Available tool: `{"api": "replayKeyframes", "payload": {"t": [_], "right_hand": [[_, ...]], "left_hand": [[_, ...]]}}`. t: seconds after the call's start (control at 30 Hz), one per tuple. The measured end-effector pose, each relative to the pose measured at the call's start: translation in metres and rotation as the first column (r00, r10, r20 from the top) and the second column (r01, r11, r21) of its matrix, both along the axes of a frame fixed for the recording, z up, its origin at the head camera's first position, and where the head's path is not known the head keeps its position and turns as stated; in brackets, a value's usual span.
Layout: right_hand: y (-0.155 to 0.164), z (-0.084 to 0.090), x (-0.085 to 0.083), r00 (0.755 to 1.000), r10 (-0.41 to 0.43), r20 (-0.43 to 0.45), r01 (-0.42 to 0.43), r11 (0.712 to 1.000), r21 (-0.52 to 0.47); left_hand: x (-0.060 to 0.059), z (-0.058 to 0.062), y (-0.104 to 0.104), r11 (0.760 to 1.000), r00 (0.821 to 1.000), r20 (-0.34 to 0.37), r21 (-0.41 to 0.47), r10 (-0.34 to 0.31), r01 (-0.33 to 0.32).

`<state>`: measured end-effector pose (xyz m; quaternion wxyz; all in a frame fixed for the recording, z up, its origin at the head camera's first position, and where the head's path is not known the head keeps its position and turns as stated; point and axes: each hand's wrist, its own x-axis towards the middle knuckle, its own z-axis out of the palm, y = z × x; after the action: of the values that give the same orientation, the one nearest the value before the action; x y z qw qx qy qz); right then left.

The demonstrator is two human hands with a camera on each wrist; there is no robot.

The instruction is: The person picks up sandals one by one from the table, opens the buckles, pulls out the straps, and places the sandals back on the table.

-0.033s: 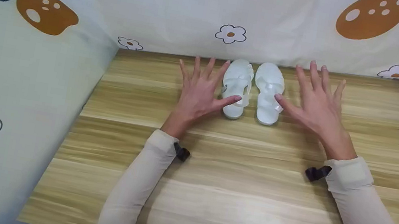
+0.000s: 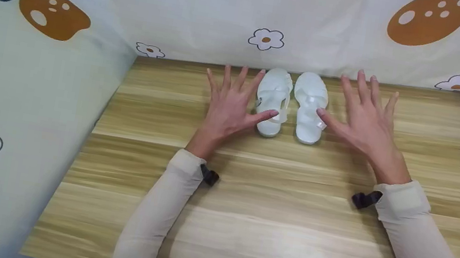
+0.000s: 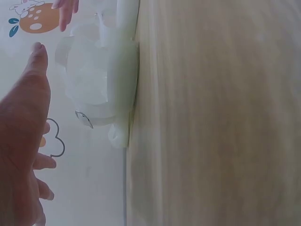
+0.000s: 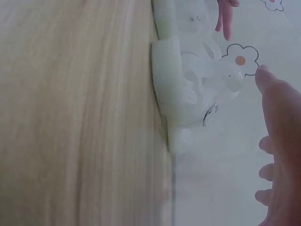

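I see a pair of white sandals (image 2: 292, 104) side by side on the wooden tabletop (image 2: 269, 229), toes against the patterned cloth backdrop (image 2: 278, 11). My left hand (image 2: 229, 103) is flat, fingers spread, thumb at the left sandal (image 2: 273, 102). My right hand (image 2: 365, 116) likewise, thumb at the right sandal (image 2: 310, 107). Neither grips anything

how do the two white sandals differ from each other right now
The left white strapped sandal lies beside the left hand, whose thumb reaches its strap; the right white strapped sandal lies beside the right hand, thumb at its strap. The left sandal's toe sits slightly nearer the person than the right sandal's. Both are white, lie side by side on the wooden floor with toes toward the patterned cloth wall.
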<state>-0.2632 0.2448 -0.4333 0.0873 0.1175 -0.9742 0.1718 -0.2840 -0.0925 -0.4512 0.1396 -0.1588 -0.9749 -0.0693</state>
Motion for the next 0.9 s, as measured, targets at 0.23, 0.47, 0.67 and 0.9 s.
{"api": "replayKeyframes", "payload": {"t": [0.23, 0.47, 0.67, 0.9], "right_hand": [[0.0, -0.003, -0.001, 1.0, 0.005, -0.006, -0.005, 1.0, 0.006], [0.001, -0.004, 0.0, 1.0, 0.016, -0.023, -0.017, 1.0, -0.01], [0.002, -0.005, -0.001, 0.998, 0.025, -0.058, -0.028, 0.998, -0.056], [0.0, -0.008, -0.001, 0.993, 0.041, -0.108, -0.057, 0.987, -0.151]], "left_hand": [[-0.001, -0.001, 0.0, 1.0, 1.0, 0.006, -0.011, 0.004, -0.003], [0.0, 0.0, 0.0, 1.0, 1.0, 0.018, -0.018, 0.004, -0.003], [0.0, 0.002, 0.004, 1.0, 0.999, 0.048, 0.011, -0.012, 0.011], [0.003, 0.003, 0.011, 0.992, 0.998, 0.034, 0.11, -0.057, 0.053]]}}
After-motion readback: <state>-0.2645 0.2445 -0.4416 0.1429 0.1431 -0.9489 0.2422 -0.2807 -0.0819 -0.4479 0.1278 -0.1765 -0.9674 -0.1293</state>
